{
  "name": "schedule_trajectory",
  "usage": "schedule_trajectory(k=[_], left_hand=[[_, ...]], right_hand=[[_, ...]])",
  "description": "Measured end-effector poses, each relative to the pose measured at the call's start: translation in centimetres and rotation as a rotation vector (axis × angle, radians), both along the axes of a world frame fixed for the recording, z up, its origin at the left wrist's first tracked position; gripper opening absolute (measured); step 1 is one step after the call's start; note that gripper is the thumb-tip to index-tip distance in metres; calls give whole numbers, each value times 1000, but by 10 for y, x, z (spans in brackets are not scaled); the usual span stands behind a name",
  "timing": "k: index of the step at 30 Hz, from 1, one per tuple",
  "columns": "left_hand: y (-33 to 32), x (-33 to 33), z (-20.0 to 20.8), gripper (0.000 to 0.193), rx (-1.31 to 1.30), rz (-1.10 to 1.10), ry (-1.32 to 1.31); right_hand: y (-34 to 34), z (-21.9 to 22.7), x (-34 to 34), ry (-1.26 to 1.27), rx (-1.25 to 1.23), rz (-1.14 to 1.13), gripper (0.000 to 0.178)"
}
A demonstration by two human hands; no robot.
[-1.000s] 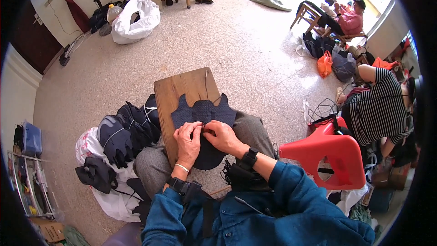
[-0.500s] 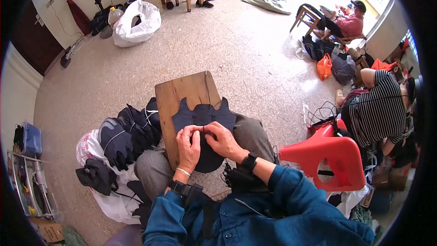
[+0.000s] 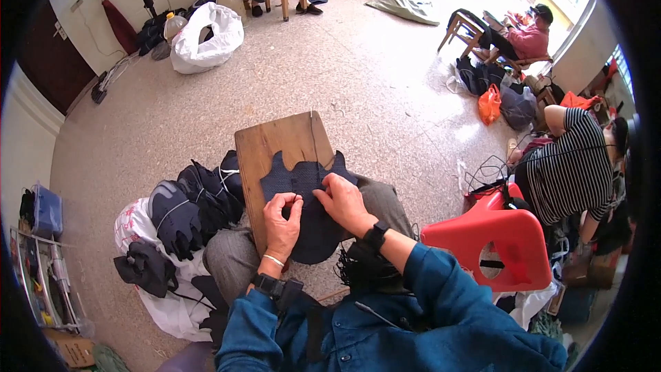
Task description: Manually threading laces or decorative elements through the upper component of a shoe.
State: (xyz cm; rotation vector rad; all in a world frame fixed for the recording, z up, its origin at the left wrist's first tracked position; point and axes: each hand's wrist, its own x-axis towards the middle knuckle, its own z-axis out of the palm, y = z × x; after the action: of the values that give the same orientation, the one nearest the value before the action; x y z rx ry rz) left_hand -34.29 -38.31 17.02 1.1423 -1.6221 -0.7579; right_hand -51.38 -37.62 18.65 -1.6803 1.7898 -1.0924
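Observation:
A dark navy textured fabric piece (image 3: 317, 227), notched along its far edge and rounded at the near end, lies over a wooden board (image 3: 275, 143) at my lap. Above its middle, my left hand (image 3: 281, 226) is closed, thumb and fingertips pinched together. Slightly farther away and to the right, my right hand (image 3: 346, 205) is closed too, its fingertips at the fabric's surface. Whatever the fingertips hold is too small and dark to make out. A thin dark strand (image 3: 312, 134) runs from the board's far edge towards the fabric.
Bundles of dark cut pieces (image 3: 175, 213) lie on a white sack (image 3: 180, 313) at my left. To my right stands a red plastic stool (image 3: 485, 234), near a person in a striped shirt (image 3: 571, 165). Farther off are a white bag (image 3: 206, 45) and other seated people.
My hands were together at the middle of the fabric. They have since come apart, the right one moving right and slightly away, the left staying nearly in place.

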Motion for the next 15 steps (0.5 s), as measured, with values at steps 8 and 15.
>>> schedule_trajectory(k=[8,15], left_hand=[[-5,3,7,5,323,-118,323],[-8,-2,3,12,414,-145,464]], right_hand=[[-21,0,-1,304,172,80,16],[-2,-9,8,193,-156,104,10]])
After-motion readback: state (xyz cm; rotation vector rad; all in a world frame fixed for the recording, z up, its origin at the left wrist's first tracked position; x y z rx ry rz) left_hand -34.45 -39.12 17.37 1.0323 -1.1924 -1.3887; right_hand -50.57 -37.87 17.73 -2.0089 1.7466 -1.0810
